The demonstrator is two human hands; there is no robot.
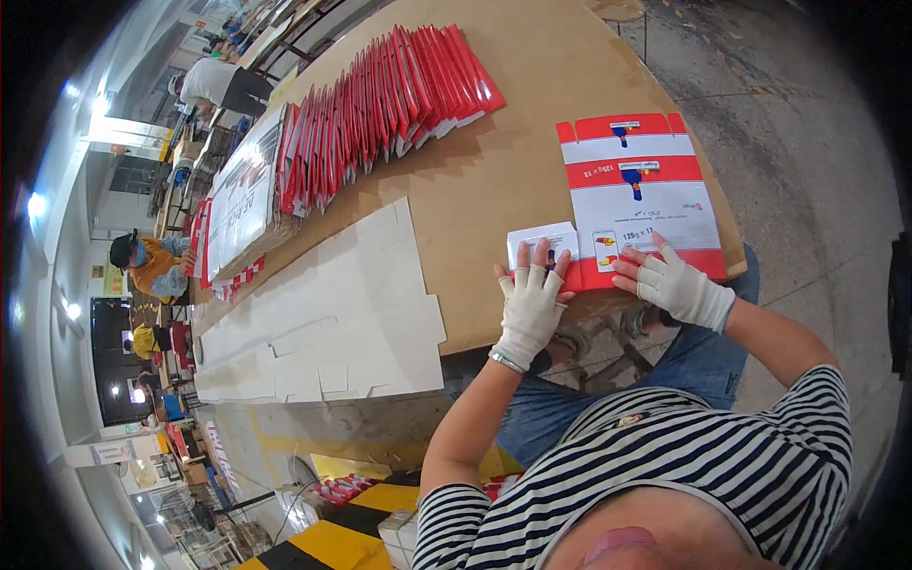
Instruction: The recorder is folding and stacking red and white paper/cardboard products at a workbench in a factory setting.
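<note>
Both gloved hands, the left hand [530,302] and the right hand [673,285], press flat and open on the red and white box sheet [638,195] at the table [494,180] edge, so fold slowly and keep edges lined up.

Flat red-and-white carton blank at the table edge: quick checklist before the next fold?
1. Flat red-and-white printed carton blank lies flat on the brown cardboard-covered table: ok.
2. Left hand, in a white fingerless glove, presses the folded white flap at the near corner: ok.
3. Right hand, also gloved, rests on the blank's near edge: ok.
4. Blank fully supported by the table: not ok, its near edge sits right at the table rim.
5. Fanned row of red folded cartons lies apart from the blank: ok.
6. Flap crease aligned: cannot tell, the fingers cover it.
</note>
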